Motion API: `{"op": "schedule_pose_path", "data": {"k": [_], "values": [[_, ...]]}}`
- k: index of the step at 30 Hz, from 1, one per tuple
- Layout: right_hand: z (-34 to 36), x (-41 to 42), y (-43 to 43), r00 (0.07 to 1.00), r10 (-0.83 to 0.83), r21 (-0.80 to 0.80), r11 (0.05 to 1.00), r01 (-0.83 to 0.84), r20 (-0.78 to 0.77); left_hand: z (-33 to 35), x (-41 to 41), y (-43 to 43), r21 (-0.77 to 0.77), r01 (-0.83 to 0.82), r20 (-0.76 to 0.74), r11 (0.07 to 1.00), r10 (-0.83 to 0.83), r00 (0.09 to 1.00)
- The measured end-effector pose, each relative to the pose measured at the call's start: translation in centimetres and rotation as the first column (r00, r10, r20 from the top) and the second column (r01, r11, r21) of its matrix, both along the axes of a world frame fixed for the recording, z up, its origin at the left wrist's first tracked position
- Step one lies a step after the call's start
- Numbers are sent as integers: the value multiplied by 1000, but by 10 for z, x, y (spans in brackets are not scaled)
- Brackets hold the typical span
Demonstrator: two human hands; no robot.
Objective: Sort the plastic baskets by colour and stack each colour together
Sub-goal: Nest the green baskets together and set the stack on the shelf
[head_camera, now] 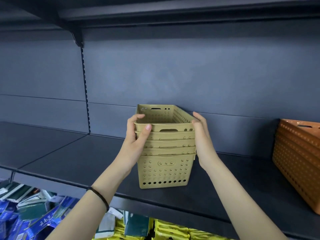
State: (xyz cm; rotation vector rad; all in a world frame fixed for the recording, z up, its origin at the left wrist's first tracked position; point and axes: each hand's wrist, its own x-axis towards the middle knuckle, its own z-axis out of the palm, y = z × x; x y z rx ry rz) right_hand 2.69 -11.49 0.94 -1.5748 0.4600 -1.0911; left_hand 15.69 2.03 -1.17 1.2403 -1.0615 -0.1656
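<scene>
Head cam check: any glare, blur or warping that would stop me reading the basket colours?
Head view: soft glare patch on the back panel, none on the yellow-green stack; its holes read sharp. Wide-angle bending curves the shelf edges. The orange stack is cut off at the right edge, slightly soft. Packets below look blurred.

Nested baskets (165, 153) on shelf (78, 153)
</scene>
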Motion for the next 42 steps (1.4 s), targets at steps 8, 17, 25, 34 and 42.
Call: {"op": "schedule_pose_path", "data": {"k": [8, 17, 25, 34, 42], "values": [[-30, -30, 22, 997, -80, -6, 997, 80, 0, -9, -25, -4, 15, -86, 218, 996, 81, 973], [-57, -74, 31, 980, -145, -50, 989, 139, -138, -25, -66, -13, 138, -223, 572, 965, 106, 814], [-59, -99, 17, 987, -78, -17, 997, 76, -142, -26, -86, -35, 73, -444, 794, 893, 218, 568], [-57, -113, -19, 978, 77, -4, 997, -79, -195, -33, -107, -70, -6, -520, 763, 854, 340, 549], [-52, -113, -75, 983, -83, 45, 995, 91, -162, -23, -81, -63, -246, -497, 634, 832, 526, 567]]}}
